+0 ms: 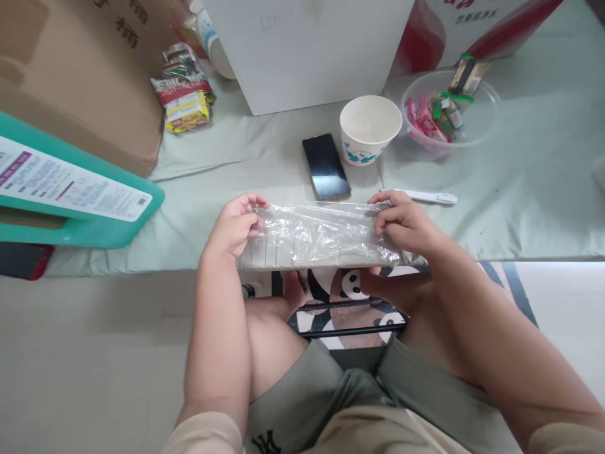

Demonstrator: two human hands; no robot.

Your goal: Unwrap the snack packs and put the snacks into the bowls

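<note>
A clear plastic bag or sheet [321,233] is stretched sideways at the front edge of the cloth-covered table. My left hand [236,224] pinches its left end between thumb and fingers. At the opposite end, my right hand [401,217] grips the upper corner with bent fingers. The plastic looks creased and shiny, and I see nothing inside it. Just behind it lies a dark smartphone [326,167]. Beside my right hand is a white knife-like tool [432,197], its left end partly covered by the fingers.
A white paper bowl [370,129] with blue leaf prints stands behind the phone. Right of it, a clear plastic bowl [489,120] holds wrapped snacks. Snack packs [186,110], a cardboard box [85,82] and a green container [146,202] occupy the left. A white box [312,57] stands behind.
</note>
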